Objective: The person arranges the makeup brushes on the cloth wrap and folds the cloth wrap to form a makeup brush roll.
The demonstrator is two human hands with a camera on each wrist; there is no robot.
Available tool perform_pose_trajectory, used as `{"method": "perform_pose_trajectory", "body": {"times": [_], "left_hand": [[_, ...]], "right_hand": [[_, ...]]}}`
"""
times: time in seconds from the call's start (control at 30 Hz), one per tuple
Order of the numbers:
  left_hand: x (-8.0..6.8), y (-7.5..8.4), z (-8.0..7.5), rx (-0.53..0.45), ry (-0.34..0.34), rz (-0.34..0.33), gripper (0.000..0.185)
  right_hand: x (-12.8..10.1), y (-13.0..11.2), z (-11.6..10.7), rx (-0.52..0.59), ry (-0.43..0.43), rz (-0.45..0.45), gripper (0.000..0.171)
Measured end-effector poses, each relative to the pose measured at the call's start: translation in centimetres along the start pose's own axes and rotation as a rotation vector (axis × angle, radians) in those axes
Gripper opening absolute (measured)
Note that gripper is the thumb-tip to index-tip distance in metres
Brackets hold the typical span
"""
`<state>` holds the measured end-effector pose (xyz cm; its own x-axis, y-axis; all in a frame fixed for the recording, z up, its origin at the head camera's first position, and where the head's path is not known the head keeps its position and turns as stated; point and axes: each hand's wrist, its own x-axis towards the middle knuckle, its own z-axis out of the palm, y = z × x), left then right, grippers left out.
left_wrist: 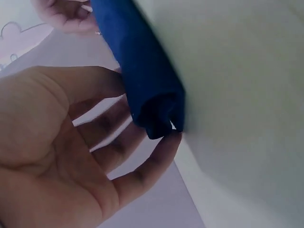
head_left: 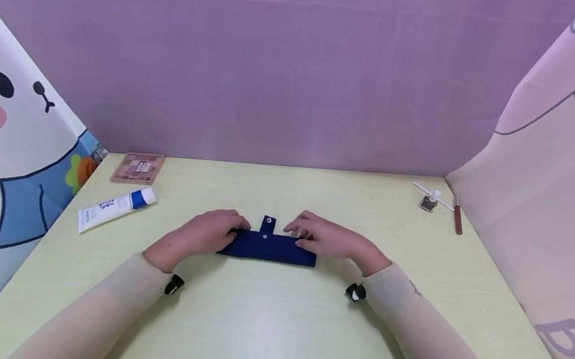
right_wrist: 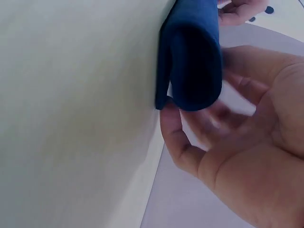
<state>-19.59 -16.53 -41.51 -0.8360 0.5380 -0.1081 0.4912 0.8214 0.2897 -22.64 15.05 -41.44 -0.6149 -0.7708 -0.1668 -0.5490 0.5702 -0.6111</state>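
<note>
A navy blue fabric pouch (head_left: 270, 249), rolled into a long bundle, lies crosswise on the table. From its far edge a short strap (head_left: 267, 225) with a snap stud sticks out, unfastened; another stud shows on the roll. My left hand (head_left: 209, 231) holds the left end, thumb on the near side and fingers bent behind. At the other end my right hand (head_left: 330, 238) grips the roll likewise, thumb against the fabric. In the right wrist view the roll's end (right_wrist: 197, 66) shows a hollow coil with a loose layer beside it. Anything inside is hidden in shadow.
On the left of the table (head_left: 268, 317) lie a white-and-blue tube (head_left: 110, 210) and a pink palette (head_left: 138, 168). At the back right are a small dark bottle (head_left: 428, 203), a thin white stick (head_left: 424, 189) and a reddish-brown pen-like item (head_left: 458, 218). Fabric walls border the table.
</note>
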Motion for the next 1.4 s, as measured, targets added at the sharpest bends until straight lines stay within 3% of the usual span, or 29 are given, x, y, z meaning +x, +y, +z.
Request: {"method": "perform_pose_trajectory", "body": {"times": [0.23,0.37,0.63,0.9,1.07,1.4], "left_hand": [[-0.5,1.1,0.8,0.222,0.18,0.094,0.026],[-0.9,2.6,1.1,0.299,0.203,0.11,0.023],[-1.4,3.3,1.4,0.232,0.211,0.101,0.034],[-1.3,2.9,1.1,0.097,0.131,0.032,0.055],[-1.2,3.0,1.0,0.04,0.108,0.008,0.069],[-1.7,3.4,1.2,0.141,0.174,0.081,0.052]], "right_hand": [[0.6,-0.6,-0.1,-0.025,0.008,0.031,0.047],[1.6,-1.2,-0.3,-0.015,-0.008,0.094,0.063],[3.7,-1.6,-0.7,0.02,-0.099,0.153,0.084],[4.1,-1.5,-0.4,0.094,-0.096,0.112,0.069],[3.3,-2.5,0.1,-0.001,-0.078,0.071,0.062],[1.6,-3.9,0.6,-0.166,-0.03,0.036,0.054]]}}
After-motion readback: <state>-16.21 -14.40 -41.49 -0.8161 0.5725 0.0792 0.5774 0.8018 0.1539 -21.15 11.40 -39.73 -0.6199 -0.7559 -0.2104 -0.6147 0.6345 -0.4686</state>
